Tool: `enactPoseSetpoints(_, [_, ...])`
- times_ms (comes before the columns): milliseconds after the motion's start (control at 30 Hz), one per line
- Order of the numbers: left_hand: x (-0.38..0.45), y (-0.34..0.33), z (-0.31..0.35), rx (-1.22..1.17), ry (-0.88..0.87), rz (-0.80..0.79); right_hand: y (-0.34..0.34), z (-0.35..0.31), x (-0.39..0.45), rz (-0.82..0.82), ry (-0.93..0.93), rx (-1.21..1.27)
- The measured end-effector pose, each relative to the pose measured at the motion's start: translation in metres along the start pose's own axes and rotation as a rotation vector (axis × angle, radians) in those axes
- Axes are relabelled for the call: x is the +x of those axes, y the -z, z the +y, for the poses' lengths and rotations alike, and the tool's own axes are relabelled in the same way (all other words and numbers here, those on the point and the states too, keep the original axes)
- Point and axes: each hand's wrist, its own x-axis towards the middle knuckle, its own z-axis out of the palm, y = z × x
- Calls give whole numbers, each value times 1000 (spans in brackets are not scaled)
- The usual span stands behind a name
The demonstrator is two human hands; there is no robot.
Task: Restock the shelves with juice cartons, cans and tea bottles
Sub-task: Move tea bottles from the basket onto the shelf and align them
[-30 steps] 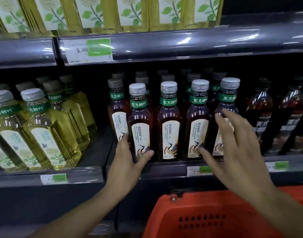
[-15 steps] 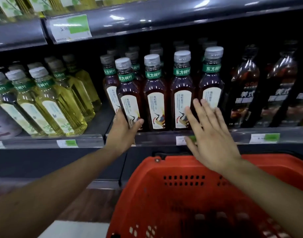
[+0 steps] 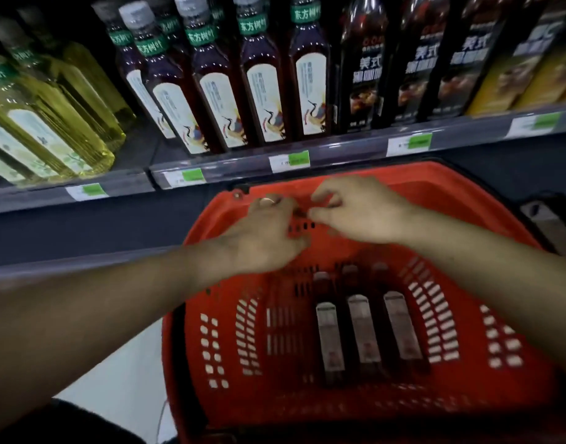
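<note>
Three dark tea bottles (image 3: 365, 331) lie side by side on the floor of a red plastic basket (image 3: 230, 347). My left hand (image 3: 265, 235) and my right hand (image 3: 355, 213) hover over the basket's far end, close together, fingers loosely curled, holding nothing. On the shelf above stands a row of dark red tea bottles (image 3: 265, 75) with white labels and green neck bands, none touched by a hand.
Yellow-green tea bottles (image 3: 47, 123) fill the shelf at left, black-labelled coffee bottles (image 3: 413, 59) stand at right. The shelf edge (image 3: 339, 152) carries price tags. A pale floor patch (image 3: 127, 379) shows left of the basket.
Both hands have left the shelf bottles and dropped over the basket, coming close together. The view has tilted down, so the basket's floor with its three bottles now shows.
</note>
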Motion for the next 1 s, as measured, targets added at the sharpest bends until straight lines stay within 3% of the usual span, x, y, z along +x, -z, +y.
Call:
enactPoseSetpoints(100, [22, -57, 3, -114, 64, -274, -41, 26, -17, -261, -251, 125])
enactPoseSetpoints(200, [47, -112, -13, -350, 268, -452, -82, 59, -28, -409, -513, 261])
enactPoseSetpoints(300, [68, -151, -30, -319, 379, -442, -114, 89, -40, -451, -671, 359])
enactPoseSetpoints(433, [82, -198, -40, -435, 406, -424, -143, 105, -52, -735, -523, 87])
enactPoseSetpoints(533, [92, -226, -39, -568, 423, -452, -159, 115, -51, -854, -640, 154])
enactPoseSetpoints(633, [99, -245, -44, -670, 504, -511, -176, 116, -54, -852, -799, 199])
enactPoseSetpoints(733, [95, -255, -50, -628, 537, -616, -188, 120, -56, -861, -718, 103])
enactPoseSetpoints(800, [92, -262, -53, -644, 528, -619, -193, 122, -52, -890, -686, 131])
enactPoseSetpoints(867, [91, -266, -53, -663, 495, -614, -205, 126, -43, -831, -862, 319])
enactPoseSetpoints(1000, [93, -268, -55, -688, 454, -592, -240, 127, -39, -883, -874, 325])
